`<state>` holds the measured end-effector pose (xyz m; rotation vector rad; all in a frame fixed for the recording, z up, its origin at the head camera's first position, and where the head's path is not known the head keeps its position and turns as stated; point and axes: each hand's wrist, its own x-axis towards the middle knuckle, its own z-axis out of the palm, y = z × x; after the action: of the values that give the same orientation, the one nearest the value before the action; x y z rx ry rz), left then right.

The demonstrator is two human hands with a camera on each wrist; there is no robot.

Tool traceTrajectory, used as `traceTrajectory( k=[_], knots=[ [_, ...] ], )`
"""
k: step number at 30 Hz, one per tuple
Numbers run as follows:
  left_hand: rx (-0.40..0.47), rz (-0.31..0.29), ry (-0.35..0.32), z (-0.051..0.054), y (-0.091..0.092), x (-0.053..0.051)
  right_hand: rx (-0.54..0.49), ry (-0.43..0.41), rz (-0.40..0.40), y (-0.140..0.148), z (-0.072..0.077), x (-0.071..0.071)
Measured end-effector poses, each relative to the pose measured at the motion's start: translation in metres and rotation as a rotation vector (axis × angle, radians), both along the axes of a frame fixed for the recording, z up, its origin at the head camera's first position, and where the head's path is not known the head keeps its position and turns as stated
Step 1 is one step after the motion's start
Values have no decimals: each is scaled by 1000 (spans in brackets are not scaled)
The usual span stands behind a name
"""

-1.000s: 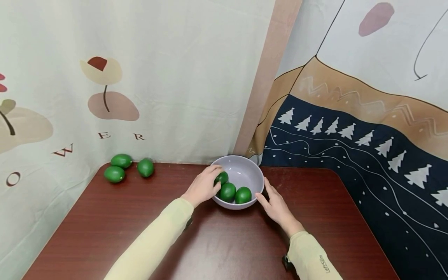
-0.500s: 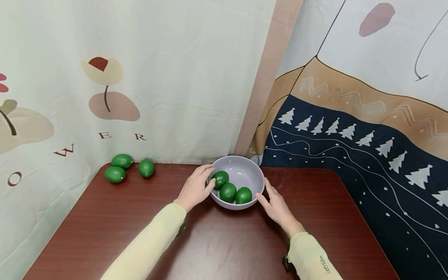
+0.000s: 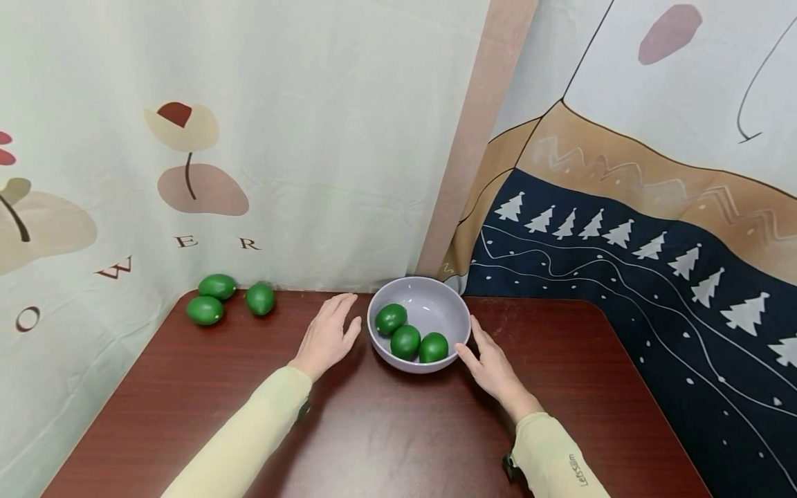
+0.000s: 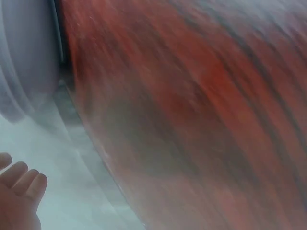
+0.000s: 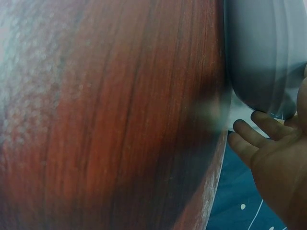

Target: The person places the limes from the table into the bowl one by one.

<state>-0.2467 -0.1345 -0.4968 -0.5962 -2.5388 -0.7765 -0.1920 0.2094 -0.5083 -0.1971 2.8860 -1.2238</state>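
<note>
In the head view, a pale lilac bowl [image 3: 438, 311] stands at the table's far edge. It holds three limes: one lime [image 3: 391, 319] by the left wall, a second lime [image 3: 405, 343] in front and a third lime [image 3: 433, 348] to the right. My right hand [image 3: 495, 366] holds the bowl's right side, thumb at the rim and fingers along the outer wall. The right wrist view has those fingers [image 5: 268, 127] at the bowl's side [image 5: 259, 52]. Left of the bowl, my left hand [image 3: 326, 337] hovers apart from it, fingers extended and holding nothing.
At the table's far left corner lie three more limes: a rear lime [image 3: 216, 286], a front lime [image 3: 205, 310] and one lime [image 3: 260, 298] slightly to the right. The dark red wooden table [image 3: 398, 436] meets a printed curtain [image 3: 324, 173] behind.
My left hand has let go of the leftmost lime in the bowl and drawn back leftward, out past the rim. The right hand and the bowl have stayed in place.
</note>
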Motion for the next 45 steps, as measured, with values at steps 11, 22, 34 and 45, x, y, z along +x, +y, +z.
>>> traceTrajectory(
  k=[11,22,34,45],
  knots=[
    [-17,68,-8,-4,-27,2,0,16,2,0,0,0],
    [-42,125,-53,-11,-51,4,-1,12,-7,-1,0,1],
    [-63,162,-38,-16,-72,2,20,41,8,0,1,0],
    [-98,195,-67,-16,-91,-1,20,51,11,0,0,0]
  ],
)
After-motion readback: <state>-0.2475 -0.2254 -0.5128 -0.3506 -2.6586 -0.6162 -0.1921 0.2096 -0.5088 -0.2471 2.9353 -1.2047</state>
